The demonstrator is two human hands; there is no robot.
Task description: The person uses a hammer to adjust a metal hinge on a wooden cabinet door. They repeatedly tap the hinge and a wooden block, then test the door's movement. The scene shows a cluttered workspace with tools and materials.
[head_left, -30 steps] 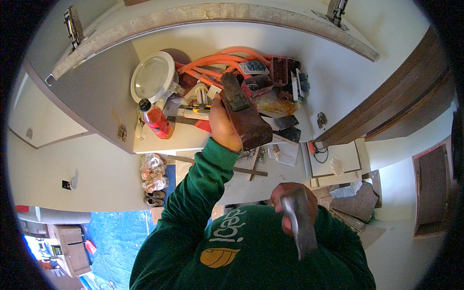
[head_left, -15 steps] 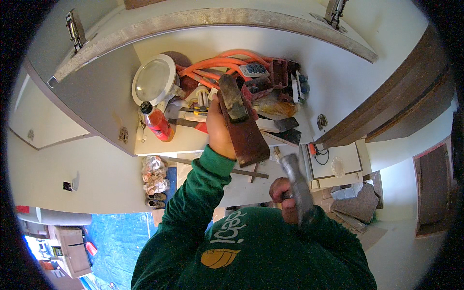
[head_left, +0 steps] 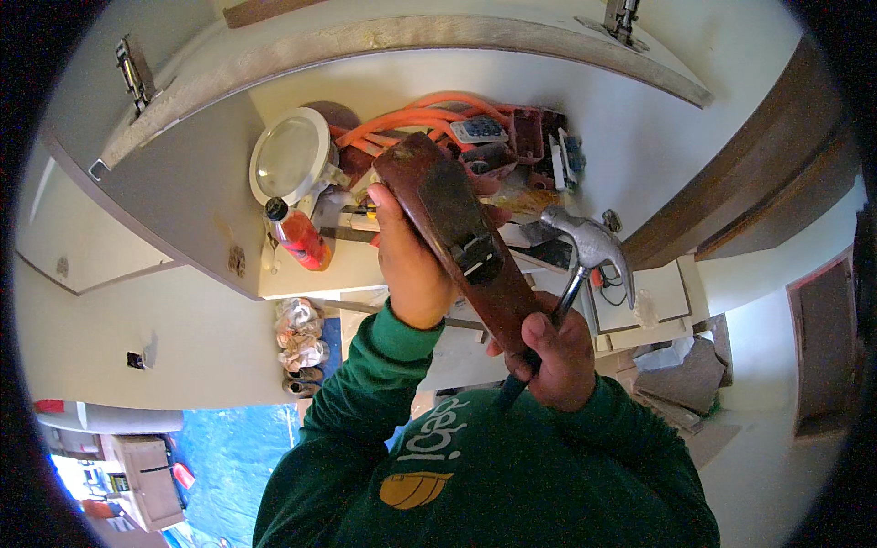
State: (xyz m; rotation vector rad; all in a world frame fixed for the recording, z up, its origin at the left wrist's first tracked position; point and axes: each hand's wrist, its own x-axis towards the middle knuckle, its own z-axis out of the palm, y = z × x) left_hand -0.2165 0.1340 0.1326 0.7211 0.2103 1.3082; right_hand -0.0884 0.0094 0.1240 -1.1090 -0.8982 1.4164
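My left hand [head_left: 406, 260] grips the side of a dark reddish-brown wooden hand plane [head_left: 498, 301], its thumb along the upper left end and fingertips showing on the far side. The plane lies tilted diagonally before me, with its black opening and blade facing up. My right hand [head_left: 553, 361] is closed on a claw hammer [head_left: 585, 247] by its dark handle, steel head up at the right, and also touches the plane's lower end. Behind them the cabinet shelf holds a round white light fitting [head_left: 288, 157], a red drink bottle [head_left: 303, 245] and orange hose [head_left: 411, 114].
An open cabinet door [head_left: 384, 41] crosses the top. Small red boxes [head_left: 527, 135] sit on the shelf. Below are a white board [head_left: 630, 301] with a cord, a broken panel pile [head_left: 676, 384] at right, bags and shoes [head_left: 301, 347], and a blue sheet [head_left: 228, 457] on the floor.
The plane has turned, its lower end swinging down and to the right. My right hand has risen to that end, and the hammer's head has moved up and rightward beside the plane.
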